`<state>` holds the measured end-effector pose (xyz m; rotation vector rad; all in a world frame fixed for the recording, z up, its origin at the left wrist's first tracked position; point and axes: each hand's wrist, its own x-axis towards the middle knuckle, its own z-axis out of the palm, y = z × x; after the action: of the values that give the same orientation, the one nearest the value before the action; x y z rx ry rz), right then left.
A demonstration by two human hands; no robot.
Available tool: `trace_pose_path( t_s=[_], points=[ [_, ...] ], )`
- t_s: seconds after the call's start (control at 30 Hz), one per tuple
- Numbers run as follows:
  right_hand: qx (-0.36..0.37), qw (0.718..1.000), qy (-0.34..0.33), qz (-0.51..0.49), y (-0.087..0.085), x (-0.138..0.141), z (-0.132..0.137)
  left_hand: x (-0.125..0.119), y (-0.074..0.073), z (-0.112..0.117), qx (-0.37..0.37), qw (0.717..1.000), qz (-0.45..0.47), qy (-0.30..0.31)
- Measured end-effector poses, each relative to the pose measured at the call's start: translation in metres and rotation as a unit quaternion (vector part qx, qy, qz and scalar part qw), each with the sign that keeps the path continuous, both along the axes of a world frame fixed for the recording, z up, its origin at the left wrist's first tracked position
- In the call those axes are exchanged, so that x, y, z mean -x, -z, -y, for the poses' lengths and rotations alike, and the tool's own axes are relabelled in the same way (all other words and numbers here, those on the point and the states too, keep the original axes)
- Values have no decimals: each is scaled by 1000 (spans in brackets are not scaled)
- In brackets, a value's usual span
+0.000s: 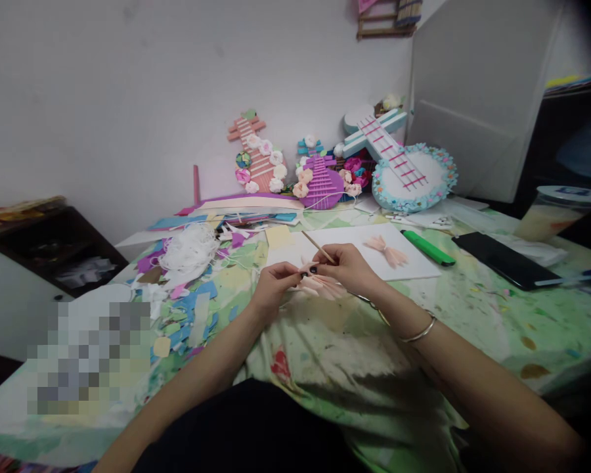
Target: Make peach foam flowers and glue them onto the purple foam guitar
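Note:
My left hand (277,281) pinches a pleated peach paper piece (328,287) with its thumb and fingertips. My right hand (350,264) meets it from the other side, its thumb pressed on the same paper. A thin wooden stick (316,245) slants up and left out of my right hand's grip. Both hands are closed over the near edge of a white sheet (303,238). On that sheet lies a second peach piece (388,251), gathered at the middle like a bow. The fingertips partly hide the paper in my hands.
A green marker or cutter (427,248) and a black phone (507,259) lie to the right. White shredded strands (190,253) and coloured scraps (190,315) cover the left. Decorated lute-shaped crafts (320,184) lean along the wall. A lidded cup (551,213) stands far right.

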<state>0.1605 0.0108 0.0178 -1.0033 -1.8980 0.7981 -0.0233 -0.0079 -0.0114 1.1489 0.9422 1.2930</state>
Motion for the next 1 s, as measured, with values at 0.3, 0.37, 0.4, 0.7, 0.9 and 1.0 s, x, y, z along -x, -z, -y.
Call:
trace_pose_path(
  t_s=[0.3,0.37,0.4,0.7,0.9,1.0],
  points=[
    [-28,999,39,25,1,2,1,0,0,-1,-10,1000,-25,-12],
    [-16,999,23,25,2,2,0,0,1,-1,-17,1000,-10,9],
    [-11,1000,14,24,2,2,0,0,1,-1,-22,1000,-1,18],
    [46,997,-50,-21,-1,2,1,-4,-4,1,-4,999,40,30],
    [115,987,-83,-70,-2,3,3,-4,-6,4,15,995,66,70],
    [114,986,-95,-73,-2,3,4,-4,-6,4,6,995,61,75]
  ],
)
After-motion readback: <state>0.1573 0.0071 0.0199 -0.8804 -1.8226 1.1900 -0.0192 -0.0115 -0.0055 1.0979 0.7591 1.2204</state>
